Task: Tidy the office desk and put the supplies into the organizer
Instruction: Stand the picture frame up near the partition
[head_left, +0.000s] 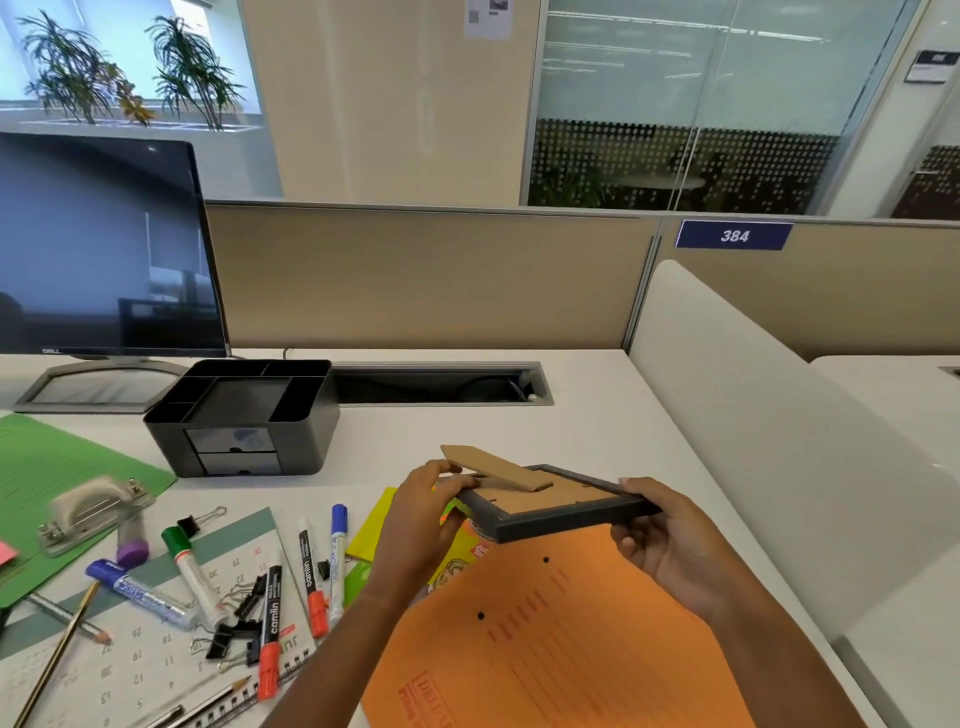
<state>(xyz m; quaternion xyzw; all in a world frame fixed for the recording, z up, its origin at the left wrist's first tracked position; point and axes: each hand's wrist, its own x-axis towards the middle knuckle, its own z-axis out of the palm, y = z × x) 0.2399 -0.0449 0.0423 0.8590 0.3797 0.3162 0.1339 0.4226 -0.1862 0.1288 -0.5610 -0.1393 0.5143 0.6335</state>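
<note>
Grey frame | back up | held between left hand, right hand

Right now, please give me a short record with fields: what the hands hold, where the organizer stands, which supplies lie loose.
held: picture frame, back side up, cardboard stand raised, above the orange folder
left hand: grips the frame's left edge
right hand: holds its right edge
organizer: black, beside the monitor stand, no supplies visible inside
loose: markers, binder clips and pencils mostly on the calendar; hole punch on the green folder
</note>
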